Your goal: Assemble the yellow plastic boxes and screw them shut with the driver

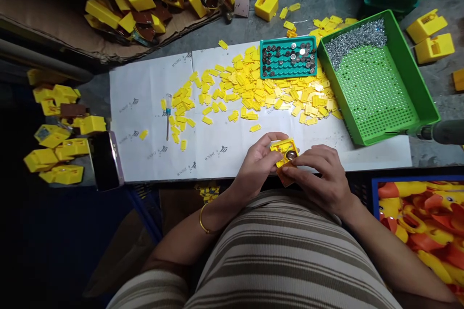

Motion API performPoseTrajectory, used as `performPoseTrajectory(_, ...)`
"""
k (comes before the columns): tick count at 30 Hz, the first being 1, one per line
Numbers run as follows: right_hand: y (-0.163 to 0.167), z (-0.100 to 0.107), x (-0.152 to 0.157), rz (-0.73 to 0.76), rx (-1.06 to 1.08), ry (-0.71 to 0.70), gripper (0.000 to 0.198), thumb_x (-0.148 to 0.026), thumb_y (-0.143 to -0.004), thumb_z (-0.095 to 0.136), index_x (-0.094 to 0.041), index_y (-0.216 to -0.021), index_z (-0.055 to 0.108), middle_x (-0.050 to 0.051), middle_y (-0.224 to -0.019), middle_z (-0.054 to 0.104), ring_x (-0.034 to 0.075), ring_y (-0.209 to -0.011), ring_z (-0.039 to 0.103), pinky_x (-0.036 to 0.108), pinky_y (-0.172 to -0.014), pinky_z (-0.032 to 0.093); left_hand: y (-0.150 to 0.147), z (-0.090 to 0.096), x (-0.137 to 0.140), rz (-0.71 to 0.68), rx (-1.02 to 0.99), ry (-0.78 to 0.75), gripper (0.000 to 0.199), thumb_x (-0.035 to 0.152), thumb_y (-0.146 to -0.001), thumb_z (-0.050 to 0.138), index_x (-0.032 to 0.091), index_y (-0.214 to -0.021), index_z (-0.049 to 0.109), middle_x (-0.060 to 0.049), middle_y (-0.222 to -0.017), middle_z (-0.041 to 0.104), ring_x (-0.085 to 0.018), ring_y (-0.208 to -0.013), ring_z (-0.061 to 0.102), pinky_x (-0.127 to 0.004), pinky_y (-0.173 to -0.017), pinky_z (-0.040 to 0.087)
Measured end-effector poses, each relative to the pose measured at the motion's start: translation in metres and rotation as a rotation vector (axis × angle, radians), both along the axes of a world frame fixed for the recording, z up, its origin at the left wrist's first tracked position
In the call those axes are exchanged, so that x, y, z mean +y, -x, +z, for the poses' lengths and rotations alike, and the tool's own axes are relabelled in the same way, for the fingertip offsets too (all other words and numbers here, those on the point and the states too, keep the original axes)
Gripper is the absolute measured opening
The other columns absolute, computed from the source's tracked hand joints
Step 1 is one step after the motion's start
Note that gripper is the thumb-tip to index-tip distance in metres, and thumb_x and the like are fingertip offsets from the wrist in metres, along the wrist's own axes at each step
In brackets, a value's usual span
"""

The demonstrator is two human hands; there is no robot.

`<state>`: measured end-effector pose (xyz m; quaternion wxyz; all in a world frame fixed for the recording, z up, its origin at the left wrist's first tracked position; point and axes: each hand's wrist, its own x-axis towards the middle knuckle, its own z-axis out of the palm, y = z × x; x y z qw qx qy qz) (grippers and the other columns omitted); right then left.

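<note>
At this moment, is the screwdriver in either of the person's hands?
No: the screwdriver lies on the white sheet, while the left hand and right hand are both at the yellow case.

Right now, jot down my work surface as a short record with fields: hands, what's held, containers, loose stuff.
Left hand: holding an open yellow case
Right hand: fingers at the case's lower right; grip unclear
Inside case: round metal part
Teal tray: small round pieces, dark and silvery
Green basket: small silvery metal pieces toward its far end
Loose on white sheet: many flat yellow pieces, a screwdriver
</note>
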<state>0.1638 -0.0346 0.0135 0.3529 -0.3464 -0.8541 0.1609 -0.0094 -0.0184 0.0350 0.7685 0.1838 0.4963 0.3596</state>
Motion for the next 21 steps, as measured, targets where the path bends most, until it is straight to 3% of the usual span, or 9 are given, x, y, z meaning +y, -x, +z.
performPoseTrajectory(4,-0.001,0.004,0.003,-0.023,-0.029,-0.002,0.022,-0.013,-0.09,0.058,-0.02,-0.11,0.062,0.004,-0.09,0.069,0.019,-0.089,0.056,0.038,-0.082,0.045,0.001,0.0,-0.003,-0.009,-0.065,0.012,0.03,0.014,-0.076,0.06,0.019,-0.106,0.057,0.001,-0.079,0.066,-0.008,-0.065,0.058,-0.019,-0.062,0.046)
performPoseTrajectory(8,-0.005,0.006,0.009,-0.064,-0.041,0.086,0.013,-0.016,-0.09,0.058,-0.021,-0.101,0.063,0.002,-0.078,0.067,0.018,-0.081,0.055,0.034,-0.076,0.045,0.005,0.0,-0.005,-0.003,-0.13,0.038,0.03,0.016,-0.08,0.061,0.018,-0.109,0.061,-0.002,-0.092,0.07,-0.01,-0.082,0.063,-0.02,-0.075,0.048)
performPoseTrajectory(12,-0.005,0.009,0.009,-0.001,0.041,0.138,0.022,-0.011,-0.088,0.06,-0.021,-0.107,0.063,0.004,-0.09,0.07,0.018,-0.085,0.058,0.034,-0.078,0.048,0.007,0.002,-0.006,0.002,-0.149,0.052,0.032,0.018,-0.08,0.06,0.019,-0.111,0.063,-0.004,-0.099,0.071,-0.014,-0.091,0.064,-0.026,-0.084,0.048)
performPoseTrajectory(18,0.002,0.012,0.004,-0.183,0.091,0.229,0.03,-0.013,-0.089,0.058,-0.027,-0.114,0.064,0.006,-0.099,0.061,0.017,-0.088,0.061,0.032,-0.074,0.053,0.004,0.003,-0.008,-0.003,-0.104,0.032,0.034,0.022,-0.081,0.059,0.02,-0.114,0.062,-0.005,-0.104,0.07,-0.018,-0.096,0.064,-0.032,-0.091,0.046)
performPoseTrajectory(21,0.002,0.014,0.006,-0.171,0.074,0.272,0.028,-0.014,-0.09,0.057,-0.027,-0.114,0.063,0.005,-0.096,0.061,0.016,-0.085,0.062,0.031,-0.074,0.054,0.003,0.001,-0.009,-0.018,-0.12,0.019,0.037,0.019,-0.078,0.06,0.02,-0.114,0.062,-0.005,-0.1,0.07,-0.017,-0.092,0.064,-0.031,-0.089,0.045)
